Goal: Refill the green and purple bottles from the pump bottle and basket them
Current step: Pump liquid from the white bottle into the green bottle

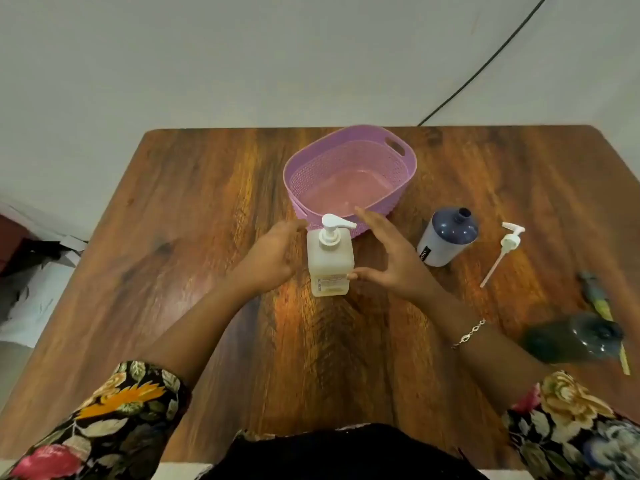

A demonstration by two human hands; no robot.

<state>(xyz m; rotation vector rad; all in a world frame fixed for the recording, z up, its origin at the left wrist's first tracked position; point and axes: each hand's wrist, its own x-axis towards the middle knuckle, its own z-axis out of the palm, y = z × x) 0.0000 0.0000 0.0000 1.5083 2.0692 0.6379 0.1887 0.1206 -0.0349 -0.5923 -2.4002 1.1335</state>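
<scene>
A pale pump bottle (330,259) with a white pump head stands upright in the middle of the wooden table (194,216). My left hand (273,254) hovers just to its left, fingers loosely curled, not touching it. On the other side my right hand (388,258) is spread open; its thumb tip meets the bottle's lower right side. The purple bottle (448,237) stands uncapped to the right, with a loose white pump (504,249) lying beside it. A dark green bottle (575,337) lies blurred near the right edge. The lilac basket (349,161) behind the pump bottle holds nothing.
A thin green and yellow object (601,303) lies along the table's right edge by the green bottle. A black cable (485,67) runs down the wall behind the table. Dark and white clutter (34,265) sits on the floor to the left.
</scene>
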